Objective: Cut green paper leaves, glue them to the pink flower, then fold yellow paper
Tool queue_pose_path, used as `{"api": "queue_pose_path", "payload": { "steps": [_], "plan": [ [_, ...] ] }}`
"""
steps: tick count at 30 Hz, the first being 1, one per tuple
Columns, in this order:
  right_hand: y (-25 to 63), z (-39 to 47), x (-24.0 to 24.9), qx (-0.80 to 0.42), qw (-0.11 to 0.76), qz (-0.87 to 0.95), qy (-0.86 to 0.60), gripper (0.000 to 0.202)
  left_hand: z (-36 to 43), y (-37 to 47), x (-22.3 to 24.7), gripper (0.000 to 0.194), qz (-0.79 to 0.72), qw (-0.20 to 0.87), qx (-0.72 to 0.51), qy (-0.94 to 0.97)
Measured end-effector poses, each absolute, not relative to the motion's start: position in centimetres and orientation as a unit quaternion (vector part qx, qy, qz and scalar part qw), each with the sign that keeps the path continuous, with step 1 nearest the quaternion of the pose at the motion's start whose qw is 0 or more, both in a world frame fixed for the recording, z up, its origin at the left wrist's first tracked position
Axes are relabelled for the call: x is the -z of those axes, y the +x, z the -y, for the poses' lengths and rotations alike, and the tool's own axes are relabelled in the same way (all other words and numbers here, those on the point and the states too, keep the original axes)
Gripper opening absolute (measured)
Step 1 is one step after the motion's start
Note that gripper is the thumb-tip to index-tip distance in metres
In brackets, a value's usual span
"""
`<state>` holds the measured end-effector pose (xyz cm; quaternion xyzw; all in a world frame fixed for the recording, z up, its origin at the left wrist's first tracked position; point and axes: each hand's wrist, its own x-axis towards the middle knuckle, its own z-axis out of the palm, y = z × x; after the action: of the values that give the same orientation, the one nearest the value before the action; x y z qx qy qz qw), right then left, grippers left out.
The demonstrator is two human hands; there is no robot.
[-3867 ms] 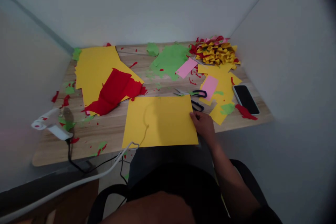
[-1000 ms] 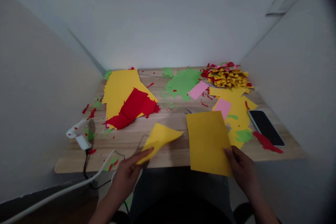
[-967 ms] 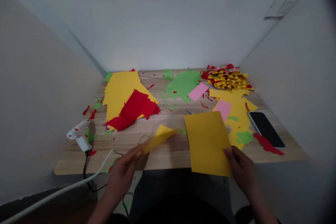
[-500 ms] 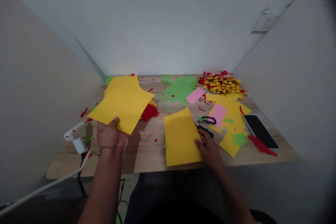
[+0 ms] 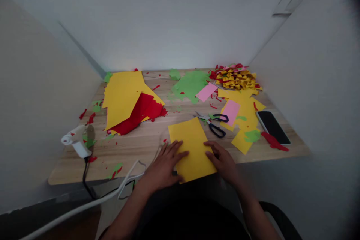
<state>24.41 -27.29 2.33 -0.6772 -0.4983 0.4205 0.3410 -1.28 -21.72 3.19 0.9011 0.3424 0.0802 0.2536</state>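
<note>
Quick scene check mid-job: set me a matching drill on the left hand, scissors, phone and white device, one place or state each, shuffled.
1. Left hand
2. Scissors
3. Phone
4. White device

A. Near the desk's right end
B. Black-handled, blades apart
C. Near the desk's left end
D. On the front yellow sheet

Pairs: 1-D, 2-B, 3-A, 4-C

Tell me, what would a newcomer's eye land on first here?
Probably the bright yellow sheet at the table's near edge, with the left fingers and right fingers resting on it. Next, the crinkled yellow heap, flecked with red and pink, in the far right corner. Then the vivid red paper on the left, partly covered by yellow paper.
</note>
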Motion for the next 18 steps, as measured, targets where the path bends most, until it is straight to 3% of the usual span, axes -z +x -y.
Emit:
{"api": "queue_pose_path", "payload": {
  "steps": [2,3,8,11,13,18],
  "plan": [
    [25.0,28.4,-2.4,-0.435,0.332,0.498,-0.673,0.032,22.8,-1.5,-2.7,0.095,-0.335,0.255,-0.021,0.907],
    [25.4,29.0,-2.4,-0.444,0.328,0.501,-0.666,0.031,23.1,-1.8,-2.4,0.095,-0.337,0.252,-0.014,0.907],
    [27.1,30.9,-2.6,-0.496,0.322,0.52,-0.616,0.033,23.0,-2.8,-1.4,0.042,-0.364,0.29,-0.138,0.875],
    [27.1,30.4,-3.0,-0.469,0.31,0.544,-0.622,0.028,22.5,-2.1,-0.7,0.024,-0.432,0.324,-0.237,0.808],
    [26.5,29.5,-3.1,-0.429,0.312,0.549,-0.646,0.028,22.4,-1.2,-0.3,0.026,-0.503,0.325,-0.276,0.752],
    [24.3,26.4,-2.5,-0.296,0.335,0.545,-0.709,0.032,22.4,0.8,-0.2,0.057,-0.58,0.331,-0.316,0.675]
  ]
}}
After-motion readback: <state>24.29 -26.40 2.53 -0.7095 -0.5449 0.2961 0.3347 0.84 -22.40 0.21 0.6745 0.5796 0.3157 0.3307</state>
